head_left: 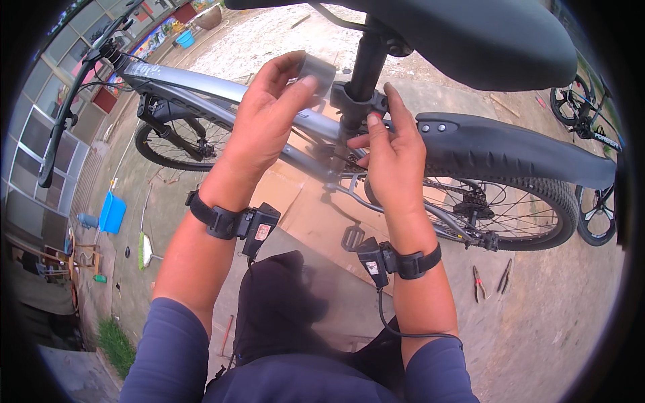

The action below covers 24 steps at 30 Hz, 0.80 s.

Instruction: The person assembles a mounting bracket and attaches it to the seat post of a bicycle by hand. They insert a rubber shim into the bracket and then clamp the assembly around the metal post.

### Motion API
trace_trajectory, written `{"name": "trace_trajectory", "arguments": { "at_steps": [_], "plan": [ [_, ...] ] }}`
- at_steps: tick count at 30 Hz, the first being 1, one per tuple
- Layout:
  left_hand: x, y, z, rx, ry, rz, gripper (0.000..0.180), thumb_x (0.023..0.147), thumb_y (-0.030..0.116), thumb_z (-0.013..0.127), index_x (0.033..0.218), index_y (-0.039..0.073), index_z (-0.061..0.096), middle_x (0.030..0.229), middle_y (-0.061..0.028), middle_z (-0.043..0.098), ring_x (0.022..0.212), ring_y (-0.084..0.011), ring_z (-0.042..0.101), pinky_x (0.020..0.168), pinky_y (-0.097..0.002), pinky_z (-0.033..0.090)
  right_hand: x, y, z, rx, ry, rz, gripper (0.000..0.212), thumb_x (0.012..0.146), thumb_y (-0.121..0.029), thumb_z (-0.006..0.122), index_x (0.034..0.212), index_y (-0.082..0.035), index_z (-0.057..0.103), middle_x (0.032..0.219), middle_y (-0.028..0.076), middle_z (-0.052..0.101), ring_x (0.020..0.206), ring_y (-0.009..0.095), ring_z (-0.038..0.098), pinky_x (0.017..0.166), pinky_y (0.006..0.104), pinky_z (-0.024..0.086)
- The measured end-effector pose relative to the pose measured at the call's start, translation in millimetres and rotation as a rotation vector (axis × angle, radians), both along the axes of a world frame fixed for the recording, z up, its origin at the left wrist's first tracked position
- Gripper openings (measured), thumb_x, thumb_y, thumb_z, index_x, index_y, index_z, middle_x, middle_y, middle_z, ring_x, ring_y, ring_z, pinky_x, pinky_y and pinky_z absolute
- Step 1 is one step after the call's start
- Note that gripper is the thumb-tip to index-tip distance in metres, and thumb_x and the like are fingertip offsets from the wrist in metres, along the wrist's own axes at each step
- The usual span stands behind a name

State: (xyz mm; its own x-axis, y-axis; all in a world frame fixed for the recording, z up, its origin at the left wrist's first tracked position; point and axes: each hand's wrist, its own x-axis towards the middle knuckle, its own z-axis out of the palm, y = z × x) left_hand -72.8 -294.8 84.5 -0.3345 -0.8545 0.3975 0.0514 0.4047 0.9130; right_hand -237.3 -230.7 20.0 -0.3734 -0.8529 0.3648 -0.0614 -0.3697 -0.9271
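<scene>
Black bracket (355, 101) already sitting around seat post (367, 64); left hand (265, 111) gripping grey piece (318, 72) off the bike; right hand (396, 158) touching bracket, can't tell if fingers are gripping.

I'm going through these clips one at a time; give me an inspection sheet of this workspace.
Surface: concrete ground, with a brown sheet, apparently cardboard, under the bicycle.
Job's things: grey bicycle with black saddle, seat post and rear mudguard; a blurred grey strip-like piece.
Clutter: red-handled pliers and dark pliers at right; blue tub at left.
Grippers: left hand pinches the grey piece; right hand is at the seat-post bracket, its grip unclear.
Cables: a black cable runs from the right wrist device to the sleeve.
Surroundings: windowed building at left, second bicycle at right.
</scene>
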Motion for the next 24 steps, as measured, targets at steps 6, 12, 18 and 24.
{"name": "trace_trajectory", "arguments": {
  "at_steps": [6, 12, 18, 24],
  "plan": [
    [-11, 5, 2, -0.018, -0.028, -0.022, 0.054, 0.099, 0.018, 0.064, 0.144, -0.004, 0.044, 0.136, -0.0148, 0.056, 0.119, -0.0206, 0.060, 0.099, -0.0357, 0.053, -2, 1, 3, 0.065, -0.042, 0.044, 0.052, 0.106, -0.013, 0.051, 0.155, 0.000, 0.038, 0.117, 0.015, 0.068, 0.079, 0.012, 0.072, 0.056, 0.0216, 0.053],
    [-11, 13, -7, -0.039, -0.002, 0.025, 0.053, 0.099, 0.017, 0.064, 0.144, -0.004, 0.044, 0.138, -0.0154, 0.054, 0.119, -0.0211, 0.060, 0.099, -0.0372, 0.053, -2, 2, 4, 0.078, -0.114, 0.077, 0.051, 0.106, -0.012, 0.051, 0.153, 0.003, 0.038, 0.123, 0.016, 0.065, 0.089, 0.015, 0.072, 0.063, 0.0236, 0.057],
    [-9, 20, -14, 0.010, 0.051, 0.069, 0.052, 0.100, 0.016, 0.062, 0.144, -0.004, 0.044, 0.137, -0.0156, 0.055, 0.119, -0.0210, 0.060, 0.098, -0.0383, 0.055, 2, 2, 4, -0.013, -0.101, 0.021, 0.048, 0.104, -0.009, 0.052, 0.148, 0.007, 0.041, 0.132, 0.020, 0.060, 0.097, 0.017, 0.071, 0.067, 0.0257, 0.059],
    [-12, 18, -15, 0.021, 0.045, 0.071, 0.051, 0.100, 0.016, 0.062, 0.143, -0.004, 0.045, 0.134, -0.0142, 0.057, 0.117, -0.0196, 0.061, 0.098, -0.0371, 0.054, -2, 3, 3, 0.014, -0.030, -0.009, 0.049, 0.103, -0.010, 0.054, 0.147, 0.008, 0.041, 0.128, 0.021, 0.063, 0.096, 0.016, 0.072, 0.067, 0.0259, 0.059]
  ]
}}
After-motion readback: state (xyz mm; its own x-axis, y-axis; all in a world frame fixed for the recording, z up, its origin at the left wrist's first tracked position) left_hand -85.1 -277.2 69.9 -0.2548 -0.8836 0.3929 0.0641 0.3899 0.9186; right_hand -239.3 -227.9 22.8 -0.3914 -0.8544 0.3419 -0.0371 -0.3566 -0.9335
